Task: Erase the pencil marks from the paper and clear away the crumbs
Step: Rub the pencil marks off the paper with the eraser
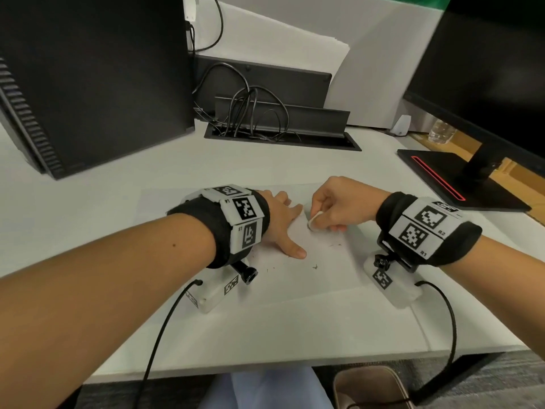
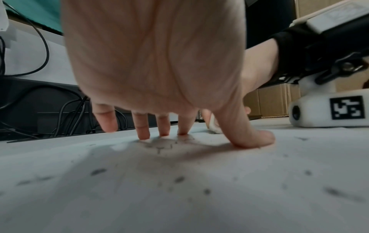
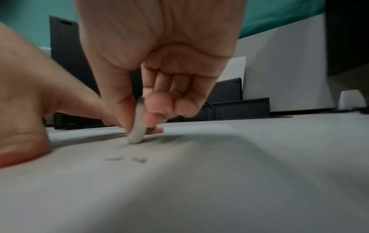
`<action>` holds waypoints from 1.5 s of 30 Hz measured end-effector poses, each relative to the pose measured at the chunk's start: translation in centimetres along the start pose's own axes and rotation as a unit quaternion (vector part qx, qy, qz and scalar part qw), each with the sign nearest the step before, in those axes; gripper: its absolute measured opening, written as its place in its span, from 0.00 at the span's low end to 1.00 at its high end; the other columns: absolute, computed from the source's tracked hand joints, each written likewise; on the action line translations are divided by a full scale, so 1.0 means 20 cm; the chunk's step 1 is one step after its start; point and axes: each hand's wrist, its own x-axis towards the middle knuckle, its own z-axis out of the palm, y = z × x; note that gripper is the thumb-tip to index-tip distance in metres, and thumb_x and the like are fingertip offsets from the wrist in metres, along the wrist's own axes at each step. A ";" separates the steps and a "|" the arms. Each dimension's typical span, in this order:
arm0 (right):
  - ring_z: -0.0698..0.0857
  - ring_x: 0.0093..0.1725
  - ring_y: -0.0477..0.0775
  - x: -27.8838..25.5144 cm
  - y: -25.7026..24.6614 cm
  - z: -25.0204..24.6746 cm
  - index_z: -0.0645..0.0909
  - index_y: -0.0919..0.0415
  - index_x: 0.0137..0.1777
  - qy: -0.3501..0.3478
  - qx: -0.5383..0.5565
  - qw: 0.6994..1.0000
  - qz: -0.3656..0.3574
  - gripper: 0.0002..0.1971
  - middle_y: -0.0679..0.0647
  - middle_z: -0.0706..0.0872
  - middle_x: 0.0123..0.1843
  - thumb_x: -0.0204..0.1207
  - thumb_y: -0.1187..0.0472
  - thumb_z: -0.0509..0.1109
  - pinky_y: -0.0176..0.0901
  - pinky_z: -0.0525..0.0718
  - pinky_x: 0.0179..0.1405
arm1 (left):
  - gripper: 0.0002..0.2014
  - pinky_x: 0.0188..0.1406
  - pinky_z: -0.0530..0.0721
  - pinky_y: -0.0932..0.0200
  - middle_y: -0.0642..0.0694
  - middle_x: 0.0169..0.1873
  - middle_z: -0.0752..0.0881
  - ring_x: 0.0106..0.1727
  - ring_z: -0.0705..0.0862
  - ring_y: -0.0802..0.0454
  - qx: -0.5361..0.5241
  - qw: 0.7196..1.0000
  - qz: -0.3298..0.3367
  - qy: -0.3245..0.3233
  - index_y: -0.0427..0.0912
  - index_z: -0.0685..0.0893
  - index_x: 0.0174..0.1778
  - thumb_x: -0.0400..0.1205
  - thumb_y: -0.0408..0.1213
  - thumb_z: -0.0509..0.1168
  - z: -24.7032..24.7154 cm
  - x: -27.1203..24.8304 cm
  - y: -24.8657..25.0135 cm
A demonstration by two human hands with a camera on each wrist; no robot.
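Note:
A white sheet of paper point(image 1: 318, 278) lies on the white desk in front of me. My left hand point(image 1: 280, 222) rests flat on it with fingers spread, fingertips point(image 2: 143, 134) and thumb pressing the sheet down. My right hand point(image 1: 333, 206) pinches a small white eraser point(image 1: 314, 219) between thumb and fingers, its lower end touching the paper just right of my left fingers; the eraser point(image 3: 137, 127) stands nearly upright. Dark crumbs point(image 1: 315, 266) lie scattered on the sheet, more crumbs point(image 3: 137, 159) sit near the eraser tip, and faint pencil marks point(image 2: 159, 145) show by my left fingertips.
A black computer tower point(image 1: 88, 84) stands at the back left. A cable tray point(image 1: 280, 134) with black cables sits at the desk's rear middle. A monitor stand point(image 1: 460, 178) is at the right. The desk's front edge point(image 1: 265, 370) is near my body.

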 end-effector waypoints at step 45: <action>0.82 0.26 0.50 -0.01 0.09 -0.02 0.85 0.66 0.41 0.018 0.006 0.999 0.026 0.06 0.60 0.87 0.31 0.73 0.62 0.74 0.34 0.80 0.33 | 0.49 0.76 0.60 0.42 0.46 0.82 0.47 0.81 0.55 0.41 -0.010 1.000 -0.005 -0.003 0.54 0.40 0.83 0.74 0.68 0.60 -0.01 0.01 0.00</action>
